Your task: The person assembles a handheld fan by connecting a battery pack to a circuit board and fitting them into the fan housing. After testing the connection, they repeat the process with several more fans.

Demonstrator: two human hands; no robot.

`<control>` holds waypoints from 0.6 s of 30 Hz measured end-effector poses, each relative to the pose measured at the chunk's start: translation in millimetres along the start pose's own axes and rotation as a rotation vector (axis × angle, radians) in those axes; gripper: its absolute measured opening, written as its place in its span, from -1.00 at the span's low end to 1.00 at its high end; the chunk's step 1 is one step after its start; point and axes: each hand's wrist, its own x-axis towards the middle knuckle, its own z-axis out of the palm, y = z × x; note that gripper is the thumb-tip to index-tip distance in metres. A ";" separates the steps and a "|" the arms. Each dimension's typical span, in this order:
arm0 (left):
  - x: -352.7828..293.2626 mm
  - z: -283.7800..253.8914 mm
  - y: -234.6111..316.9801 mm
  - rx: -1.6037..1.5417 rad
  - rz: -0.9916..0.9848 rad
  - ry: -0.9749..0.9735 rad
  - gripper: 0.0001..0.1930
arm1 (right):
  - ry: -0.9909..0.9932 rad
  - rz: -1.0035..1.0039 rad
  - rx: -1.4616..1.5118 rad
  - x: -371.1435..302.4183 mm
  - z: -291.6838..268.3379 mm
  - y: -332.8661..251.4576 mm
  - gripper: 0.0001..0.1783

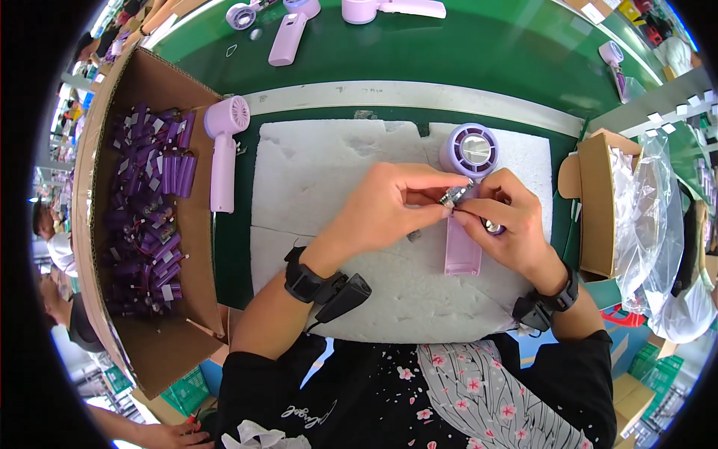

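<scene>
Left hand [378, 209] pinches a small silvery part [457, 194] between thumb and forefinger; the right hand [517, 221] bends thumb and forefinger in beside it, their exact grip unclear. Beneath lies a lilac fan [462, 256] on a white foam pad [321, 165], round head far, hollow handle near. A carton [200, 280] of purple cells [176, 176] stands left.

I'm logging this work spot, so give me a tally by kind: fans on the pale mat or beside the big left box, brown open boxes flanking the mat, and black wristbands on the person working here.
Fans: 2 (middle fan, left fan)
Boxes: 2 (big box, small box)
Wristbands: 2 (left wristband, right wristband)
Total: 6
</scene>
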 end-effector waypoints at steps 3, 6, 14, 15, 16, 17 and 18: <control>0.2 1.1 0.4 0.093 0.078 -0.014 -0.60 | -0.034 -0.012 0.070 4.2 -8.0 0.8 -0.74; 1.7 1.2 5.1 0.377 0.203 -0.045 -0.60 | -0.025 0.128 0.134 1.7 -6.5 -6.8 -0.70; -3.0 13.0 3.9 0.234 0.111 0.087 -0.64 | 0.071 0.201 0.020 5.3 -5.1 -16.6 -0.63; -3.1 12.8 3.6 0.231 0.110 0.089 -0.64 | 0.074 0.182 -0.003 5.0 -6.5 -15.7 -0.62; -2.9 12.3 3.2 0.263 0.134 0.095 -0.65 | 0.077 0.162 -0.026 5.0 -7.4 -15.2 -0.60; -2.7 11.8 2.8 0.295 0.159 0.101 -0.67 | 0.073 0.162 -0.026 5.0 -7.9 -15.2 -0.60; -2.9 11.5 2.6 0.328 0.183 0.108 -0.68 | 0.070 0.161 -0.041 4.9 -8.2 -15.5 -0.59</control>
